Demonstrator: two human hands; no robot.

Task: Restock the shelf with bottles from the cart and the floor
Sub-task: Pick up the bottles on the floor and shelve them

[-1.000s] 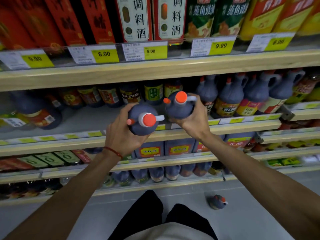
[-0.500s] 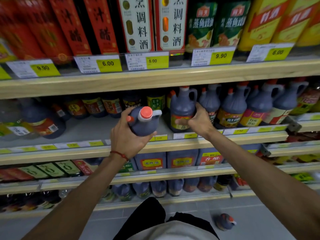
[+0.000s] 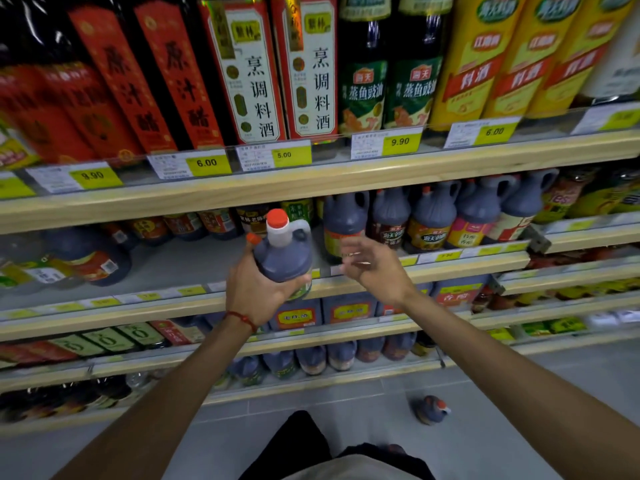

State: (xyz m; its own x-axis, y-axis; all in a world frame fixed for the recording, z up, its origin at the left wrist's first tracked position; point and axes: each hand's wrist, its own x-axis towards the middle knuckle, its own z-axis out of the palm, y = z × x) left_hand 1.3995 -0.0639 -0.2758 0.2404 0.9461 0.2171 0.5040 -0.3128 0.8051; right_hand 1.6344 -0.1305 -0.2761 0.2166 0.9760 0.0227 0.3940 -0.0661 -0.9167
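Right hand (image 3: 372,268) has let go, fingers spread; left hand (image 3: 258,292) grips jug (image 3: 282,258) at shelf edge (image 3: 450,271).

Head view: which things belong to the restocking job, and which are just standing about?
Job: held jug, gripped by the left hand; open right hand; shelved jug beside it; floor bottle; middle shelf.
Bystanders: white-label bottles on the top shelf; price tags.

Both bare arms reach forward. The left hand (image 3: 261,292), a red cord (image 3: 242,318) at its wrist, grips a bottle (image 3: 284,258) from below. The right hand (image 3: 375,268) beside it has loosely spread fingers.
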